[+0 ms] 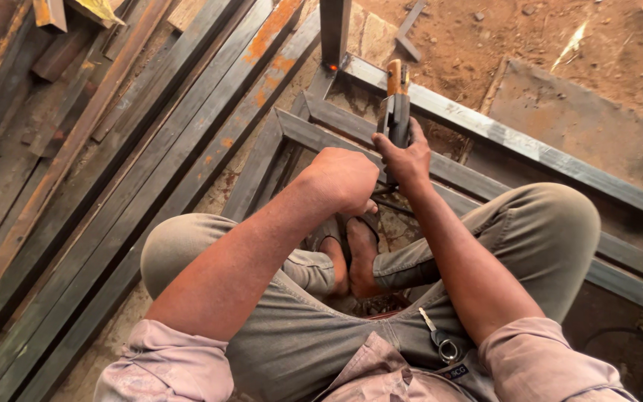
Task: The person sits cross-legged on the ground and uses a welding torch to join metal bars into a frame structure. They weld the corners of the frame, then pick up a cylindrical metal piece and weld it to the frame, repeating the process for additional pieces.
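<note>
Fingers of the right hand [408,158] wrap tight around the dark metal welding electrode holder with an orange tip [396,104], which points away toward the glowing corner joint [332,67] of the grey steel tube frame [485,126] on the dirt floor [485,37]. The left hand [344,179] is curled into a fist just beside it; whether it grips anything cannot be told. Rusty steel bars [150,134] lie to the left.

Rusty steel bars [113,149] are laid side by side on the left; red dirt ground [485,37] is seen beyond; keys [440,339] are clipped at the waist.
</note>
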